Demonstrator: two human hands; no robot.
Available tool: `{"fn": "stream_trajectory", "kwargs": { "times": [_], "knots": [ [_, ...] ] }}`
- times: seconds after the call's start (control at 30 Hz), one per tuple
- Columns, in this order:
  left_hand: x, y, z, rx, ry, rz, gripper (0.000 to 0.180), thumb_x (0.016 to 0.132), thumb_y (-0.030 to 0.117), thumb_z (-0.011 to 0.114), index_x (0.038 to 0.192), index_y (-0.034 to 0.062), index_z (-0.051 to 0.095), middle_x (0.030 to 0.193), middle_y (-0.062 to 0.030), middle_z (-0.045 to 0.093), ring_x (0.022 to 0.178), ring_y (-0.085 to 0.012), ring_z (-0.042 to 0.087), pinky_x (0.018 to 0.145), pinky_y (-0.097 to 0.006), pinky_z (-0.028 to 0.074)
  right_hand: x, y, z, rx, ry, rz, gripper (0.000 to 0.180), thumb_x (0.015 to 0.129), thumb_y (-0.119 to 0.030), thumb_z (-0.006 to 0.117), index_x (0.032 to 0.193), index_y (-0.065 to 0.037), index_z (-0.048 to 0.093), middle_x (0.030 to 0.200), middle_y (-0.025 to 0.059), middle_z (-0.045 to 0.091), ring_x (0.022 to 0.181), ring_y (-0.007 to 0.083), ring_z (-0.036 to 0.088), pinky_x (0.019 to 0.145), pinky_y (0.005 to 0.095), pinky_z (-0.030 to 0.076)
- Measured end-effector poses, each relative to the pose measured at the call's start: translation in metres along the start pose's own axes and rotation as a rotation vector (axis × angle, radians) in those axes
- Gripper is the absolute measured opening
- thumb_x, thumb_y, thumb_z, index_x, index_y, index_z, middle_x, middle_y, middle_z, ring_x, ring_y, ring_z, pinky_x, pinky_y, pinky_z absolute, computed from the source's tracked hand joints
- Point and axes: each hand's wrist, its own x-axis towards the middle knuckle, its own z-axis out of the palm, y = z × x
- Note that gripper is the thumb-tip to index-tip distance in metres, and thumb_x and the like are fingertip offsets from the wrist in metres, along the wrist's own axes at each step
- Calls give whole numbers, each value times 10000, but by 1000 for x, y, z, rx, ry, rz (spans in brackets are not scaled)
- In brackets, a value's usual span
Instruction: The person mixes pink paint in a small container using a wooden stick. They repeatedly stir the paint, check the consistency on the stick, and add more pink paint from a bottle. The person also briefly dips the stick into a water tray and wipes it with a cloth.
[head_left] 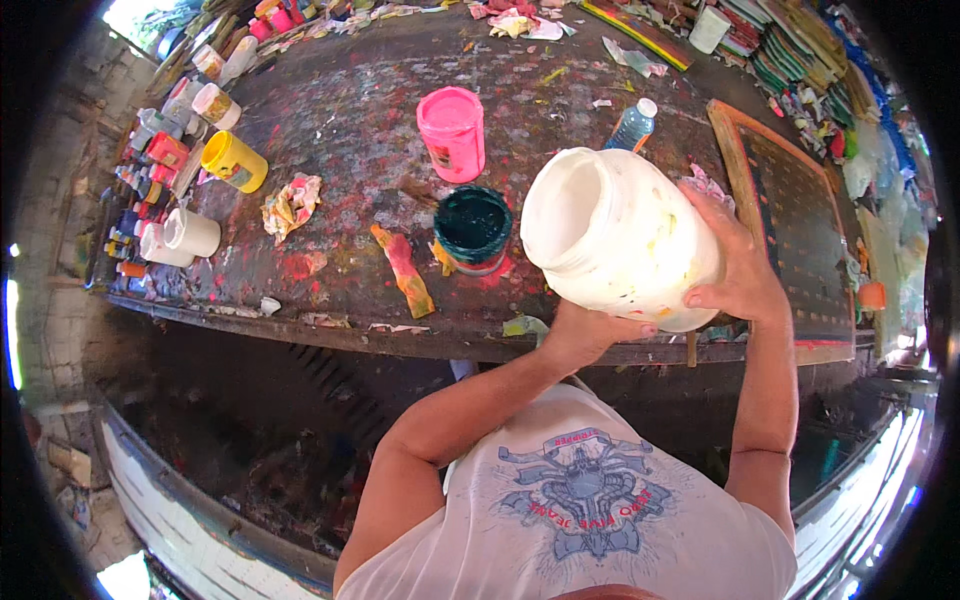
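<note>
A large white plastic jar [620, 238] is held up in 2 hands above the near edge of a paint-spattered worktable [350, 130]. It is tilted on its side, its wide open mouth turned toward the person's left, and the inside looks white. Its outside is off-white with faint yellow and pink smears. The left hand [585, 335] cups it from beneath, fingers curled up against the underside, thumb tip showing on the lower wall. The right hand [735, 255] is clamped around the jar's base end, fingers wrapped over the top and thumb pressed on the lower side.

Just left of the jar's mouth, and so ahead and left of the left hand, a small dark green paint tub [473, 228] stands open on the table. Beyond it is a pink tub [452, 130] with its lid on. A small clear water bottle [632, 125] lies just beyond the jar. Farther left of the left hand are a stained strip of rag [404, 270], a crumpled stained cloth [291, 205], a yellow pot [234, 161] and a white cup [190, 232]. To the right of the right hand lies a wooden-framed screen [800, 230].

The table is dark and thickly flecked with red, pink and grey paint. Stacked coloured papers [800, 50] crowd its far right edge. The floor below is dark and dusty.
</note>
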Motion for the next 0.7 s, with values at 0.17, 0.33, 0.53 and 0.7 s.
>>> {"fn": "stream_trajectory", "kwargs": {
  "times": [0.17, 0.33, 0.53, 0.7],
  "knots": [
    [-5, 24, 4, -281, -131, -51, 912, 828, -137, 924, 1622, 29, 508, 1564, -124, 656, 1435, -259, 658, 1225, -427, 577, 14, -85, -18, -234, -19, 65, 1373, 654, -712, 954, 1754, -56, 459, 1735, 206, 546, 1612, 406, 494, 1354, 517, 356],
    [-20, 44, -7, -396, -230, -157, 879, 837, -126, 919, 1603, 39, 523, 1545, -113, 659, 1430, -258, 658, 1193, -410, 605, 20, -148, -10, -347, -29, 176, 1350, 684, -765, 902, 1748, -58, 464, 1707, 226, 566, 1581, 420, 520, 1328, 528, 378],
    [-38, 56, -16, -447, -274, -190, 871, 839, -105, 920, 1602, 49, 528, 1542, -104, 656, 1432, -249, 653, 1190, -408, 608, 25, -192, 5, -424, -50, 269, 1290, 728, -752, 868, 1753, -82, 461, 1685, 257, 574, 1542, 450, 543, 1295, 534, 404],
    [-41, 69, -22, -457, -275, -175, 884, 835, -93, 924, 1610, 49, 523, 1558, -108, 650, 1457, -257, 638, 1221, -428, 583, 25, -194, 11, -390, -21, 293, 1272, 732, -728, 877, 1755, -97, 460, 1677, 263, 578, 1541, 450, 547, 1295, 530, 407]
  ]
}}
